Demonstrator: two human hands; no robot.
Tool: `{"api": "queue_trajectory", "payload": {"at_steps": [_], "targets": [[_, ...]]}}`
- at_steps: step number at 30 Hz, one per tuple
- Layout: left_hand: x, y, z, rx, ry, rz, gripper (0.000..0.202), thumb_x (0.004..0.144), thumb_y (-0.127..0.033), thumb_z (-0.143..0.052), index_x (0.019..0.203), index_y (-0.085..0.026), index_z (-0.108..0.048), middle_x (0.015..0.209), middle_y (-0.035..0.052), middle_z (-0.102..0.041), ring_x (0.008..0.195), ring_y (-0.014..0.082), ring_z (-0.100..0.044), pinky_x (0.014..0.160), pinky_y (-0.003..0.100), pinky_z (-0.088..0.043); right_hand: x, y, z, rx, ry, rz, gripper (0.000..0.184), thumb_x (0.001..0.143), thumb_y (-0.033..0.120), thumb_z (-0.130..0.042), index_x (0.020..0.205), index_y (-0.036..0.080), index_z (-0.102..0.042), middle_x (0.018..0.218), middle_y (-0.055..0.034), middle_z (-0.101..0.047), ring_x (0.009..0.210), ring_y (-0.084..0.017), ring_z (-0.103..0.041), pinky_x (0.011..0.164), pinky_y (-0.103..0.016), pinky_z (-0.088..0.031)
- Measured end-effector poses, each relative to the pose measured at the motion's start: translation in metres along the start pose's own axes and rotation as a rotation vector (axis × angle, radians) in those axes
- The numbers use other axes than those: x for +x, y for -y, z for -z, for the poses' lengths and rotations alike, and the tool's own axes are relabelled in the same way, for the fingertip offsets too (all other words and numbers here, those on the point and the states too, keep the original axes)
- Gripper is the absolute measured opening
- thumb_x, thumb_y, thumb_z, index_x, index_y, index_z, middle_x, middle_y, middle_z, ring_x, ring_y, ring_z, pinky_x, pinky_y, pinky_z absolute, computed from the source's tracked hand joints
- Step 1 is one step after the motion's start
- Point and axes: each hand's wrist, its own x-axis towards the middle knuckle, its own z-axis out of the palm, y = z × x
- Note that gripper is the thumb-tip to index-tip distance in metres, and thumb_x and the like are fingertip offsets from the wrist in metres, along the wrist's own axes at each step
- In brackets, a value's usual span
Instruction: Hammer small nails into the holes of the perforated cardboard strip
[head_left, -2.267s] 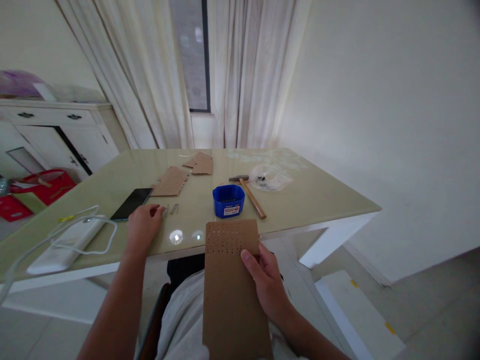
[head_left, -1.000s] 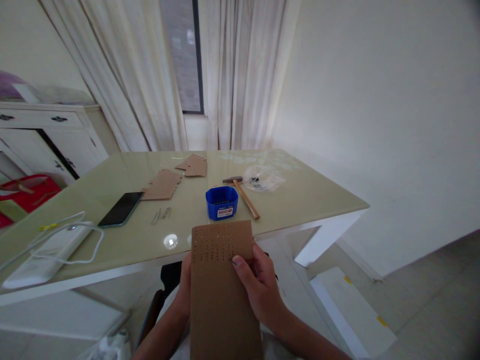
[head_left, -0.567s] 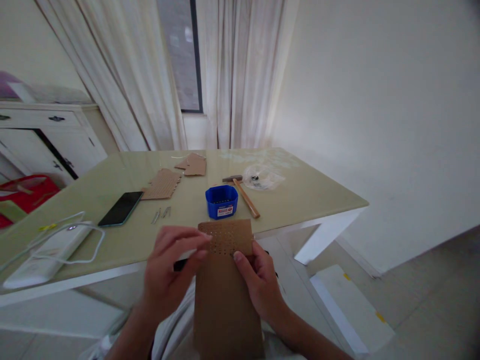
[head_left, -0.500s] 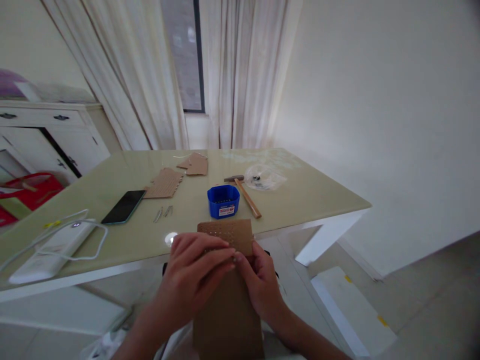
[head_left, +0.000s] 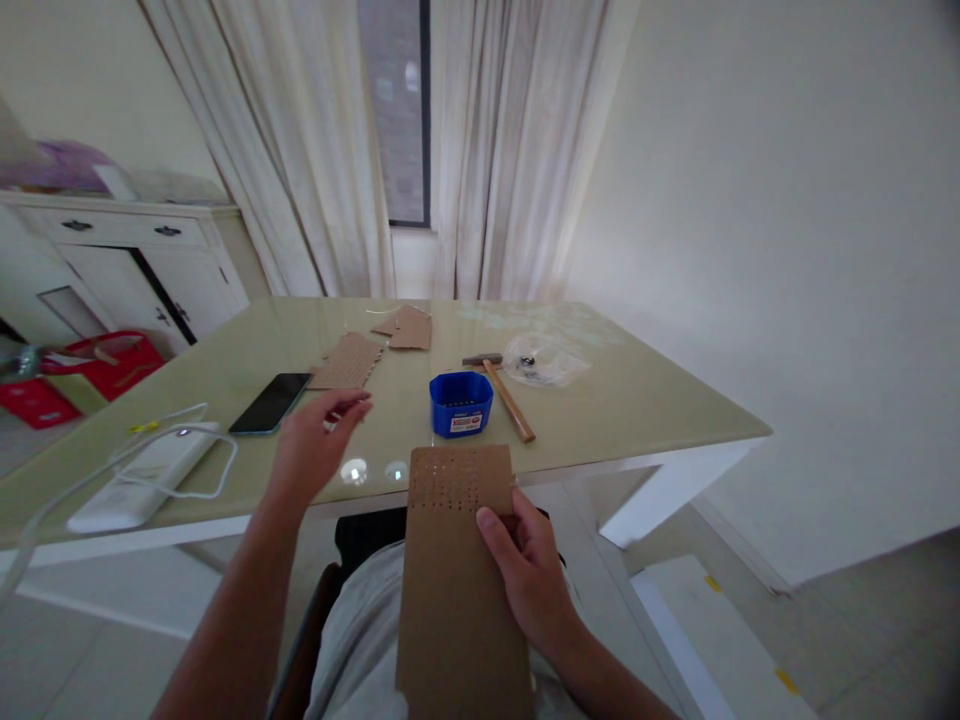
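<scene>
A long strip of brown cardboard (head_left: 457, 600) stands up from my lap, with rows of small holes near its top end. My right hand (head_left: 529, 570) grips its right edge, thumb on the front. To the left, my left hand (head_left: 319, 440) is over the front of the table, fingers curled toward the thumb; whatever is between them is too small to make out. It covers the spot where thin metal pieces lay. A blue plastic tub (head_left: 461, 405) with a white label sits beyond the cardboard. Beside it lies a hammer (head_left: 511, 400) with a wooden handle.
On the table (head_left: 637, 410) lie a clear plastic bag (head_left: 551, 360) with dark bits, torn cardboard pieces (head_left: 349, 362), a phone (head_left: 270, 403) and a white power strip (head_left: 142, 480) with its cable. A white box (head_left: 720, 640) is on the floor at right.
My left hand has let go of the cardboard and moved left to the metal pieces on the table. The right hand still holds the cardboard. The view has turned slightly left.
</scene>
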Motion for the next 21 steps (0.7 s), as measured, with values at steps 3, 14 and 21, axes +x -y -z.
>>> {"api": "queue_trajectory", "payload": {"at_steps": [3, 14, 21], "targets": [[0.042, 0.047, -0.013, 0.155, -0.004, 0.188, 0.031, 0.095, -0.034, -0.063, 0.105, -0.016, -0.086, 0.097, 0.0187, -0.085, 0.092, 0.0369, -0.077, 0.085, 0.045, -0.058, -0.001, -0.001, -0.001, -0.001, -0.006, -0.012, 0.05, 0.088, 0.067, -0.089, 0.11, 0.023, -0.079, 0.094, -0.0057, -0.083, 0.081, -0.023, -0.076, 0.078, -0.035, -0.064], [0.038, 0.076, -0.036, 0.192, 0.059, 0.256, 0.039, 0.102, -0.036, -0.056, 0.108, -0.014, -0.087, 0.115, 0.0244, -0.084, 0.107, 0.0403, -0.076, 0.093, 0.047, -0.056, 0.002, 0.0, -0.005, 0.025, 0.034, -0.015, 0.049, 0.09, 0.063, -0.088, 0.112, 0.022, -0.078, 0.097, -0.0065, -0.085, 0.081, -0.024, -0.078, 0.079, -0.036, -0.065], [0.024, 0.06, -0.03, -0.07, -0.01, 0.182, 0.037, 0.096, -0.036, -0.057, 0.11, -0.013, -0.083, 0.115, 0.0223, -0.082, 0.107, 0.0362, -0.074, 0.099, 0.048, -0.056, 0.0, -0.001, -0.002, 0.065, 0.008, 0.024, 0.043, 0.092, 0.06, -0.088, 0.114, 0.024, -0.081, 0.097, -0.0065, -0.086, 0.081, -0.025, -0.078, 0.077, -0.036, -0.065]]}}
